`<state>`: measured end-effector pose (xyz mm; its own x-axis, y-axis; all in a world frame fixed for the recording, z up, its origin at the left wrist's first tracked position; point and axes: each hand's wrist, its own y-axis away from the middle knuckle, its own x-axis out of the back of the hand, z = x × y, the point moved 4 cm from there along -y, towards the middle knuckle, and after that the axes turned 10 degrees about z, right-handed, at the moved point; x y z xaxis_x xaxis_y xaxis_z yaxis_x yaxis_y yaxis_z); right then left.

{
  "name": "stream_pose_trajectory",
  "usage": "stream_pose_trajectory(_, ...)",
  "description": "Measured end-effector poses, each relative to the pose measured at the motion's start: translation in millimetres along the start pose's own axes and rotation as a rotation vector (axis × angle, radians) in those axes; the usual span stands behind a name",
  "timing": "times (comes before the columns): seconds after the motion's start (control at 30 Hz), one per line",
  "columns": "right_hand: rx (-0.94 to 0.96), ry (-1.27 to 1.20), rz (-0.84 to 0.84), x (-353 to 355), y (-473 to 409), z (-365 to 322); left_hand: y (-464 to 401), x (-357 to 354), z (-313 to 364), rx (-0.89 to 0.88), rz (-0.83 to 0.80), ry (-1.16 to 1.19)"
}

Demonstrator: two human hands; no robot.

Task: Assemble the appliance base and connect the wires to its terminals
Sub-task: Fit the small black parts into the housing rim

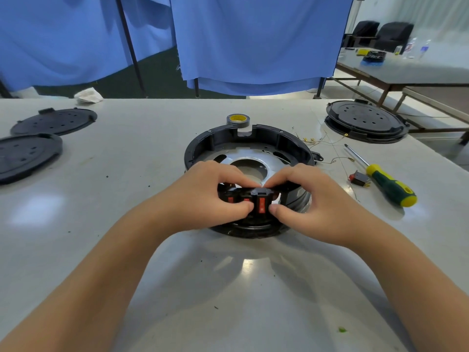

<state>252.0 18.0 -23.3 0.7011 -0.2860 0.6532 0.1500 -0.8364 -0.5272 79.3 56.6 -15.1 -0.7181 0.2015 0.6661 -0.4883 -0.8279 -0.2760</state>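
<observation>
Appliance base point(250, 138) sits mid-desk point(127, 250), a round black ring around a metal plate. Both hands are on its near edge: left hand point(203, 196) and right hand point(312, 199) each have a tight grip pinching the black switch block point(258, 196) with red rocker switches. Loose wires point(319, 142) and a screwdriver point(385, 181) lie to the right

blue curtains point(253, 41); black chairs point(380, 34), tape roll point(238, 120), crumpled cloth point(88, 95)

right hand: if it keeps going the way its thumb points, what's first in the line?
Probably the left hand. The right hand has its thumb aimed leftward across the red switch on the appliance base; depth is unclear.
</observation>
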Motion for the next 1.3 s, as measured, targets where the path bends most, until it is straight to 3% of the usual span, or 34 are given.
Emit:
stream_pose_trajectory(0.2, 0.009, 0.056, -0.022, -1.7, 1.2, -0.8, 0.5, -4.1, 3.9, -0.076, 0.075, -0.23)
stream_pose_trajectory(0.43, 0.005, 0.047, -0.016, -2.3, 0.7, 0.6, -1.0, -4.8, 1.6, -0.057, 0.088, -0.299)
stream_pose_trajectory(0.93, 0.03, 0.009, 0.076, -2.4, 0.4, 0.2, -1.5, -7.9, 0.5, -0.082, 0.133, -0.31)
stream_pose_trajectory(1.13, 0.02, 0.007, 0.16, -3.4, 0.1, -0.3, -2.7, -2.1, -3.3, -0.07, 0.082, -0.108)
stream_pose_trajectory(1.3, 0.054, 0.044, 0.156, -2.3, 1.9, -1.0, -2.3, -4.3, -0.2, -0.148, 0.087, -0.135)
